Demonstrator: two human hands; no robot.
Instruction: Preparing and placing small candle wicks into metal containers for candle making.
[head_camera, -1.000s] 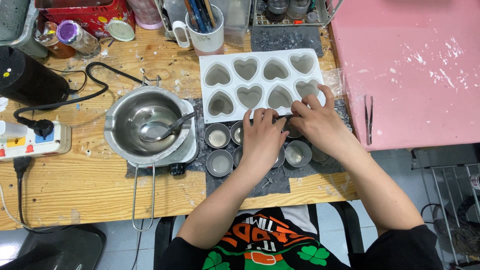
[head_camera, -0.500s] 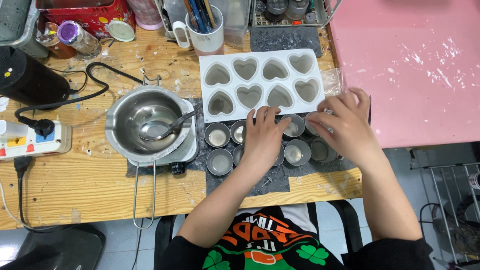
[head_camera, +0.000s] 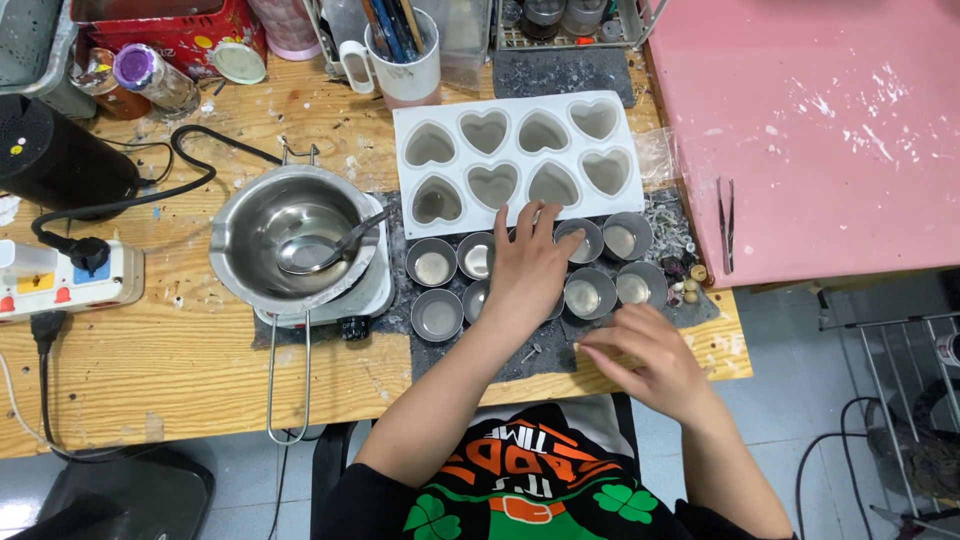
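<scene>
Resting flat and unclenched, the left hand (head_camera: 528, 268) covered small metal cups (head_camera: 585, 296); the right hand (head_camera: 645, 358), loosely curled and holding nothing, hovered nearby. Cups looked light, rigid, best pinched by rims.

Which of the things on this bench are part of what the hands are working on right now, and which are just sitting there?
In hand:
left hand resting on the small metal cups
right hand by the bench edge
grey mat under them
heart mould beside them

Lying about:
metal pot with spoon
mug of tools
tweezers
power strip
</scene>
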